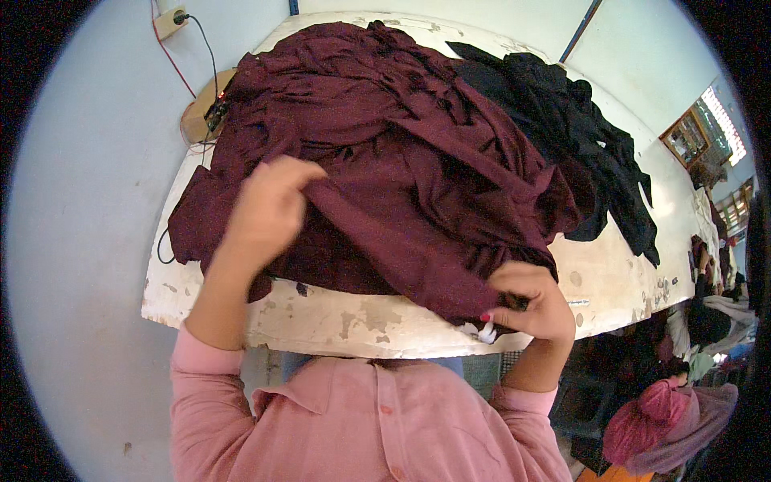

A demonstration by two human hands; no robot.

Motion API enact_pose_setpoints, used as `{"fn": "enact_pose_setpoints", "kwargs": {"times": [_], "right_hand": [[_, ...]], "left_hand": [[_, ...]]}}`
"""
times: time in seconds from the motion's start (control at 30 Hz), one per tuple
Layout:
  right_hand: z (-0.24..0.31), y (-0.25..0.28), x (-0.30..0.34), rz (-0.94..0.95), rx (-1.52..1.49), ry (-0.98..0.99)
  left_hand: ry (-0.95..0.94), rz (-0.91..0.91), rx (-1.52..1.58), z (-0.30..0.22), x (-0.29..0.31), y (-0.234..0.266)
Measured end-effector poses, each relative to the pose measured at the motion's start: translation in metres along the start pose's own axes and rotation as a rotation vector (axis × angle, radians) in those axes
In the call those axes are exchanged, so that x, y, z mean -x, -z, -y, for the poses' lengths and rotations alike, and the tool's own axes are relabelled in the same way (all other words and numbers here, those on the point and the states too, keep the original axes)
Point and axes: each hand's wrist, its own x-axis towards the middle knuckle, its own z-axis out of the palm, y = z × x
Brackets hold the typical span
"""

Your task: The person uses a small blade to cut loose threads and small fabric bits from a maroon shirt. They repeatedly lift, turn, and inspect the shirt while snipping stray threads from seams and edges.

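A large heap of crumpled maroon cloth (345,112) covers the middle and left of the worn table in front of me. My left hand (277,197), slightly blurred, pinches one end of a long maroon fabric strip (385,233) lifted from the heap. The strip slants down to the right toward the table's front edge. There my right hand (534,301) is closed on the strip's other end, thumb pressed against the cloth. A small white bit (486,331), perhaps a tag or thread, shows just below that thumb.
Black cloth (562,120) lies behind and right of the maroon heap. The table (369,321) has peeling paint. A plug in a wall socket (173,22) feeds a dark cable beside the left wall. At far right, a person in pink (654,422) and more fabric are visible.
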Motion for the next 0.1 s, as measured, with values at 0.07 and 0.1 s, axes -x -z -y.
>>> {"fn": "enact_pose_setpoints", "kwargs": {"times": [0.07,0.1], "right_hand": [[0.003,-0.007,-0.001,-0.292,0.206,-0.028],[0.002,-0.007,0.000,-0.293,0.200,-0.029]], "left_hand": [[0.138,-0.197,0.156,0.009,-0.003,0.032],[0.186,-0.271,0.412,0.018,-0.002,0.046]]}}
